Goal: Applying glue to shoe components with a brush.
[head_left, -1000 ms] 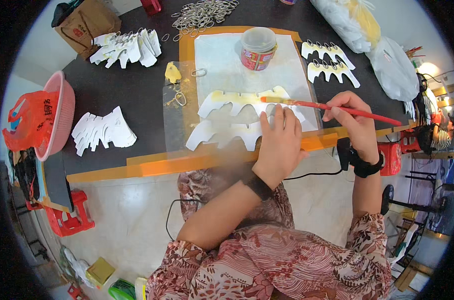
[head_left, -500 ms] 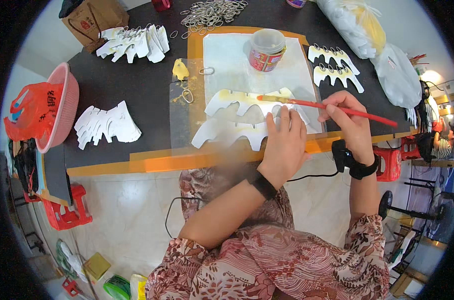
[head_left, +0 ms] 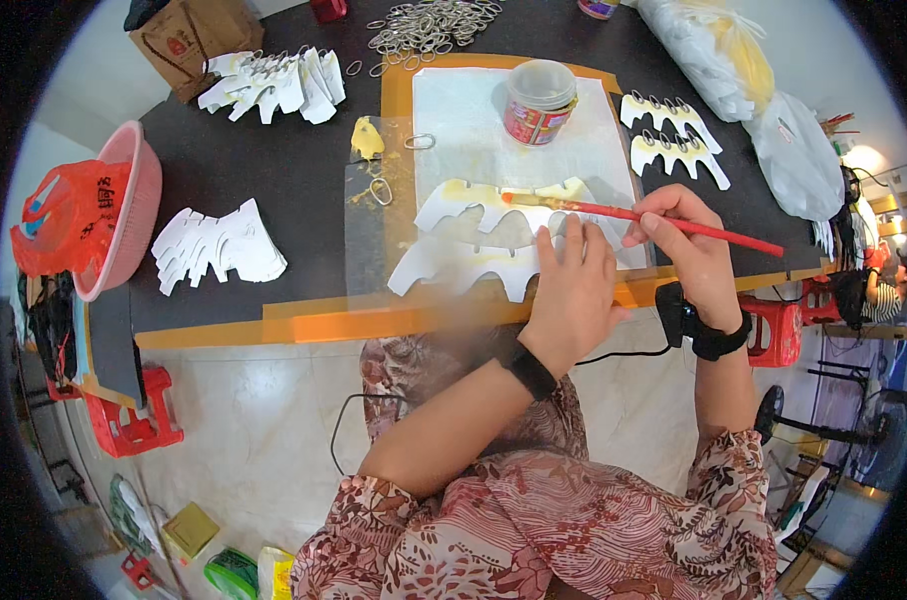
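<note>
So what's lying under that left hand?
The left hand presses flat on white scalloped paper cutouts, overlapped on a white sheet over an orange board. The cutouts' right ends are covered by the hand.

Left hand [head_left: 574, 290] lying palm down with fingers [head_left: 574, 240] extended and close together, forearm rising from the lower edge; right hand [head_left: 689, 245] beside it, fingers pinched in a writing grip, both wrists wearing dark bands.

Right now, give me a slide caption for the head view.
Left hand steadies white cutouts while right hand brushes them with a red paintbrush.
</note>
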Demonstrator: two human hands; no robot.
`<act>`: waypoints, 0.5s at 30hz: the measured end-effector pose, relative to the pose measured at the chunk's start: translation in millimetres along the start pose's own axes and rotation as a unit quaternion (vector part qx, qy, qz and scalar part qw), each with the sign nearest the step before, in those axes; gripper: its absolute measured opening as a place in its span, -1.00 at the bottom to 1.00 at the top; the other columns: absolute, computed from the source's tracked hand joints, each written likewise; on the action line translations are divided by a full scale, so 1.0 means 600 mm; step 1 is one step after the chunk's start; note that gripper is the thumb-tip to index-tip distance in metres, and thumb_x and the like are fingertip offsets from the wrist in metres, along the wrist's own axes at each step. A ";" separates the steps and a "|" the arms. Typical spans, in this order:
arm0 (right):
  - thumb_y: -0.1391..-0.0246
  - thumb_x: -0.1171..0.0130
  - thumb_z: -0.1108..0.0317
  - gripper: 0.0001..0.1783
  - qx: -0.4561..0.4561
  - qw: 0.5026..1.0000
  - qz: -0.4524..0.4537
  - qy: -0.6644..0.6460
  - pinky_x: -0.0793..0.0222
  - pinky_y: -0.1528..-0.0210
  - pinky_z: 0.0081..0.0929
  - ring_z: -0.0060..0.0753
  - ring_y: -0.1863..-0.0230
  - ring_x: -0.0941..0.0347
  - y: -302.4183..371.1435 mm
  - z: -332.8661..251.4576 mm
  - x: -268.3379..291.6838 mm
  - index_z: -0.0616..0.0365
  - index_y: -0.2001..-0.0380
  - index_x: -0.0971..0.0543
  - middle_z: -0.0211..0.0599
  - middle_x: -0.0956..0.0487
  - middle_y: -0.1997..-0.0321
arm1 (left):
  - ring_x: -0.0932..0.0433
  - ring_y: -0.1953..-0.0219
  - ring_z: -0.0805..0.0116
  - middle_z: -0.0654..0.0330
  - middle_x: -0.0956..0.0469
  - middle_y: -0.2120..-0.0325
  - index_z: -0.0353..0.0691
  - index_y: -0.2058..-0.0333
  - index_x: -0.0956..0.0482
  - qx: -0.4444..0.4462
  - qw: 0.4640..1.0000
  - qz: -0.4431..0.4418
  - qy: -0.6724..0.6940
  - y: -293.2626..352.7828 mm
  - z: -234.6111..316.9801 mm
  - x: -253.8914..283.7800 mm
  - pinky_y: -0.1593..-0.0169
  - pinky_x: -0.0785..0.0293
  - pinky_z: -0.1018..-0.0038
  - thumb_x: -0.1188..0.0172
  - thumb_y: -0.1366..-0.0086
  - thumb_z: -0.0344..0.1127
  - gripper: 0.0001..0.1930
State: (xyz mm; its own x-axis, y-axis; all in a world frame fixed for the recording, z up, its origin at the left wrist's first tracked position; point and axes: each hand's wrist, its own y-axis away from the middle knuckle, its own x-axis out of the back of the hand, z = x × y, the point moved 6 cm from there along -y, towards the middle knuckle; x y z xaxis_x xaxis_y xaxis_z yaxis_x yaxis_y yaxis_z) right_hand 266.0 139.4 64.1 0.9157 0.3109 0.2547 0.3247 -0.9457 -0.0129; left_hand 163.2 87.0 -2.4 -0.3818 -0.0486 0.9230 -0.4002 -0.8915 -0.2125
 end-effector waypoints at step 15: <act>-0.27 -0.05 0.39 -0.84 0.002 1.000 0.020 -0.012 -0.40 0.14 -0.55 -0.54 0.28 -0.52 -0.018 -0.004 -0.025 0.28 0.20 -0.49 -0.33 -0.56 0.35 | -0.17 -0.26 -0.10 -0.07 -0.27 -0.14 -0.42 -0.06 -0.43 0.003 1.000 0.024 0.013 0.000 -0.003 -0.001 -0.21 -0.11 -0.17 -0.33 0.01 0.19 -0.17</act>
State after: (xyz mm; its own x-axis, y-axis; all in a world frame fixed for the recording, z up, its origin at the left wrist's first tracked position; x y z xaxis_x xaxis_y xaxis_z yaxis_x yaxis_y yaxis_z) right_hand 248.1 144.9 63.0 0.9331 0.2757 0.2311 0.2893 -0.9569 -0.0265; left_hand 162.0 88.0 -3.3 -0.4229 -0.0801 0.9026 -0.3759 -0.8909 -0.2552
